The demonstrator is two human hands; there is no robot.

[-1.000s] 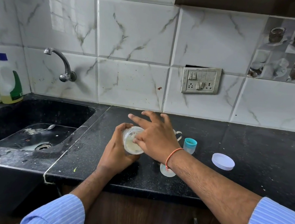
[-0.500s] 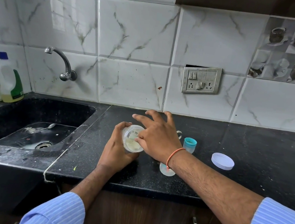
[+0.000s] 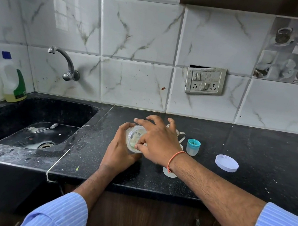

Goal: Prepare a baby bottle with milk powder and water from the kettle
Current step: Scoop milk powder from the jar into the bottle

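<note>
the left hand [image 3: 120,152] wraps around a clear powder jar [image 3: 134,138] tilted over the black counter [image 3: 252,153], its mouth facing the camera. the right hand [image 3: 156,142] reaches into that mouth, thumb and finger pinched (on what, i cannot tell). behind the wrist a teal-capped bottle part [image 3: 193,147]; a white lid [image 3: 226,163] lies well to the right.

Speckled glossy stone counter [image 3: 252,153], clear plastic jar [image 3: 134,139]

Clear powder jar [image 3: 134,139] tilted, open, off-white powder inside; white lid [image 3: 226,163] on counter.
</note>
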